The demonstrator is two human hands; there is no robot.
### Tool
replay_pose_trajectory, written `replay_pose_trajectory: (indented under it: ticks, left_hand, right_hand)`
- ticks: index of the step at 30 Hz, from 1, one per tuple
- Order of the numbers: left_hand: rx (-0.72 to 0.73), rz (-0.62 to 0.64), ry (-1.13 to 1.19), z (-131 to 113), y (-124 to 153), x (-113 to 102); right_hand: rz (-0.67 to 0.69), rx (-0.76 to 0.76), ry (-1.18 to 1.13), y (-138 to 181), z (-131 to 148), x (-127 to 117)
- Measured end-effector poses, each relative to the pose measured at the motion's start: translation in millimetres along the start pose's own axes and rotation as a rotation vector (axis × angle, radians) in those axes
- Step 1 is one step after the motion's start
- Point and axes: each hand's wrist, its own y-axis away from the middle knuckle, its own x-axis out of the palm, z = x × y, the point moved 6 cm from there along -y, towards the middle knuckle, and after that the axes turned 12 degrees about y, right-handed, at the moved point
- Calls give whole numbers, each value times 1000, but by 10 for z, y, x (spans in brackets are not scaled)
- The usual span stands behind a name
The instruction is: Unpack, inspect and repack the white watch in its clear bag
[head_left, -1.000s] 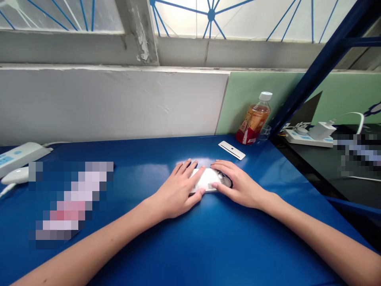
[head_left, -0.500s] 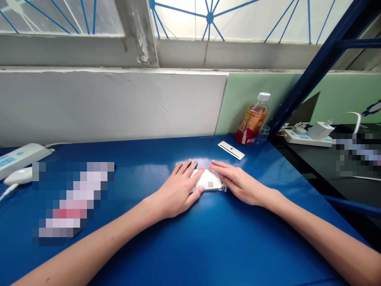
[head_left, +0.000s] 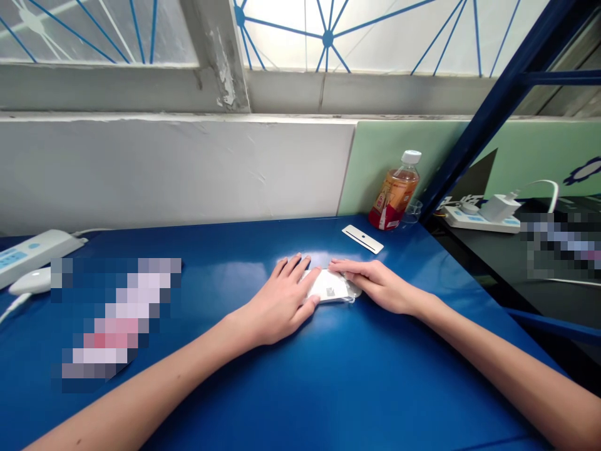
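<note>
A small flat white packet [head_left: 331,289] in clear plastic wrap lies on the blue tabletop [head_left: 300,382], a small grey square printed near its front edge. My left hand [head_left: 287,295] rests over its left end, fingers spread, the thumb at the near edge and the index finger across the top. From the right, my right hand [head_left: 375,283] reaches over the packet's right end with its fingers stretched out side by side. Both ends of the packet are partly hidden under the hands. Just behind it on the table is a white slotted card [head_left: 363,239].
A drink bottle [head_left: 395,194] with a white cap stands at the back right by a blue metal post [head_left: 464,141]. On the left are a white power strip [head_left: 40,254], a white plug with its cable and a pixelated item [head_left: 119,319]. Another power strip [head_left: 479,220] sits beyond the post.
My right hand has lifted slightly, its fingers moving a little over the packet's right end, where the wrap has shifted. The left hand stays in place. The camera view has tilted slightly.
</note>
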Motion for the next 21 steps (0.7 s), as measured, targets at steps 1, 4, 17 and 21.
replay_pose_trajectory:
  ticks: [1, 4, 17, 21]
  left_hand:
    - [-2, 0, 8, 6, 3, 0]
    - [-5, -19, 45, 19, 12, -19]
    - [-54, -126, 95, 71, 36, -37]
    - [-32, -148, 98, 67, 36, -48]
  right_hand:
    - [4, -9, 15, 4, 4, 5]
    - [-23, -66, 106, 24, 46, 9]
    - [-166, -96, 353, 44, -58, -108]
    - [-168, -117, 330, 53, -24, -91]
